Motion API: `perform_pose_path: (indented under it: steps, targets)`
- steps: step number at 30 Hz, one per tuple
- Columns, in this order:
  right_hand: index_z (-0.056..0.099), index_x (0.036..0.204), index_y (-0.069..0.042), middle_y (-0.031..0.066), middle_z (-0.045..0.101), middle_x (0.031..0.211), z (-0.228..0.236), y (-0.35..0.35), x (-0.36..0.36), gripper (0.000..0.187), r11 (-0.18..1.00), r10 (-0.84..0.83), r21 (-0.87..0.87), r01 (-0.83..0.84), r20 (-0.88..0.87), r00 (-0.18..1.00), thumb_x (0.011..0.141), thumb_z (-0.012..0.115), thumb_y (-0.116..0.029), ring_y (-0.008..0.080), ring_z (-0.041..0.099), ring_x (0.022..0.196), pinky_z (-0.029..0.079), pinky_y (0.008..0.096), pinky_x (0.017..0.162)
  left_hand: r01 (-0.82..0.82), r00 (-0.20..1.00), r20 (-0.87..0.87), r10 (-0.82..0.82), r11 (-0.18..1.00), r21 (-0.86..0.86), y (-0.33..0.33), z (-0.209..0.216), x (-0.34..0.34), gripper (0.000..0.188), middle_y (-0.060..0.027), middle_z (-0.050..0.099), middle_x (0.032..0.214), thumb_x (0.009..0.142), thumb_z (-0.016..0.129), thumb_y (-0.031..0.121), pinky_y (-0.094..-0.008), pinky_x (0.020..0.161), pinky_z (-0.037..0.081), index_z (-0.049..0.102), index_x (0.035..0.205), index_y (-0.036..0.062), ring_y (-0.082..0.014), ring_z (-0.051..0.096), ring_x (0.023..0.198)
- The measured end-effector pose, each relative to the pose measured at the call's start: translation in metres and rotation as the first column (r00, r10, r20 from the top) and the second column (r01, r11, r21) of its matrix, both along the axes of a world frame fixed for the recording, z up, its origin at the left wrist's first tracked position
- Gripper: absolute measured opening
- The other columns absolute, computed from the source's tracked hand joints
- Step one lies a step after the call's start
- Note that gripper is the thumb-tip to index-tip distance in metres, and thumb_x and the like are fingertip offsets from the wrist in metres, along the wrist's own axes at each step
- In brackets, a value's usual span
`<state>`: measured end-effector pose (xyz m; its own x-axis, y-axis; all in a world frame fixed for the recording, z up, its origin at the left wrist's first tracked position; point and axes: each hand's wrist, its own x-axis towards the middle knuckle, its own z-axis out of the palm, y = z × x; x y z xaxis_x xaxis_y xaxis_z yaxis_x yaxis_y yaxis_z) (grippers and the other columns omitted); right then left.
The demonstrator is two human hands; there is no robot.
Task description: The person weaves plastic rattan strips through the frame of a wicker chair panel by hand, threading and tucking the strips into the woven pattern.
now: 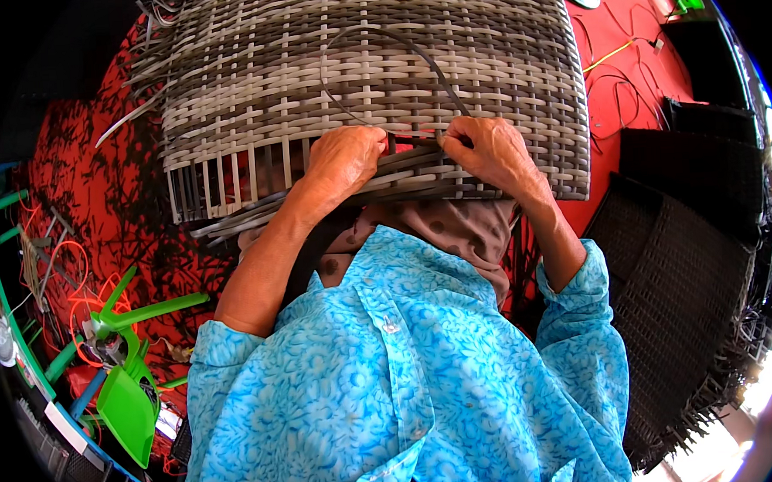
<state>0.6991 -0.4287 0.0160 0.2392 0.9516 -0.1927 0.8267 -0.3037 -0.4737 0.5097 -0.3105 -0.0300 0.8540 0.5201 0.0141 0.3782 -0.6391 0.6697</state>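
In front of me lies a large woven wicker panel (446,54) of flat grey-brown strips. Its near edge is partly unwoven, with bare upright strips (234,179) at the left and loose strips bunched along the rim. My left hand (347,160) is closed at this gap, fingers pinched on a dark weaving strip. My right hand (486,153) is closed too, gripping the same weaving strip (434,68), which loops up over the panel between both hands. The fingertips are partly hidden by the hands.
A bright green chair or stool (129,412) stands at the left among orange cords. Dark strip scraps litter the red floor (94,160). Dark woven pieces (678,313) are stacked at the right. A yellow cable (610,56) runs across the floor at the upper right.
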Motion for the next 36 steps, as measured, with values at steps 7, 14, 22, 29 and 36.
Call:
perform_pose_path:
  steps: [7, 14, 22, 29, 36]
  targets:
    - [0.065, 0.079, -0.006, 0.0147, 0.062, 0.073, -0.010, -0.004, 0.005, 0.021, 0.998, 0.017, 0.064, -0.012, -0.086, 0.996, 0.082, 0.059, -0.026, 0.0346, 0.060, 0.072, 0.047, 0.0423, 0.065, -0.044, 0.998, -0.049, 0.041, 0.997, -0.062, -0.004, -0.001, -0.001, 0.013, -0.0133, 0.063, 0.070, 0.083, 0.060, 0.017, -0.0435, 0.066, 0.048, 0.065, 0.090, 0.0079, -0.0319, 0.063, 0.075]
    - [0.065, 0.080, -0.009, 0.0104, 0.061, 0.080, -0.015, -0.006, 0.000, 0.014, 0.988, 0.003, 0.154, -0.006, 0.016, 1.000, 0.081, 0.062, -0.022, 0.0305, 0.060, 0.080, 0.046, 0.0411, 0.072, -0.055, 0.985, -0.174, 0.023, 0.981, -0.185, 0.005, 0.001, 0.001, 0.019, -0.0122, 0.063, 0.066, 0.079, 0.066, 0.020, -0.0405, 0.065, 0.048, 0.068, 0.093, 0.0079, -0.0303, 0.063, 0.070]
    - [0.066, 0.088, -0.013, 0.0011, 0.060, 0.089, -0.005, 0.009, -0.038, 0.010, 0.859, 0.027, 0.449, -0.245, 0.439, 0.898, 0.079, 0.061, -0.015, 0.0217, 0.055, 0.092, 0.038, 0.0404, 0.089, -0.334, 0.917, 0.008, 0.400, 0.776, -0.536, 0.012, -0.014, -0.019, 0.014, -0.0069, 0.061, 0.065, 0.084, 0.060, 0.015, -0.0307, 0.057, 0.048, 0.060, 0.084, 0.0013, -0.0149, 0.059, 0.057]
    - [0.066, 0.093, -0.014, 0.0060, 0.065, 0.077, -0.039, 0.026, -0.062, 0.014, 0.948, 0.117, 0.288, -0.131, 0.066, 0.991, 0.083, 0.058, -0.019, 0.0278, 0.062, 0.072, 0.043, 0.0398, 0.074, -0.280, 0.925, 0.075, 0.372, 0.803, -0.526, 0.008, -0.021, -0.028, 0.010, -0.0044, 0.059, 0.066, 0.086, 0.060, 0.010, -0.0275, 0.056, 0.045, 0.058, 0.085, 0.0010, -0.0106, 0.054, 0.059]
    - [0.067, 0.093, -0.009, 0.0112, 0.067, 0.078, -0.037, 0.042, -0.062, 0.019, 0.981, 0.073, 0.189, -0.055, -0.091, 0.993, 0.087, 0.059, -0.025, 0.0308, 0.064, 0.072, 0.049, 0.0386, 0.064, -0.252, 0.922, 0.101, 0.374, 0.776, -0.578, 0.011, -0.017, -0.036, 0.009, 0.0039, 0.057, 0.073, 0.089, 0.058, 0.013, -0.0195, 0.062, 0.043, 0.059, 0.089, 0.0044, -0.0040, 0.052, 0.069]
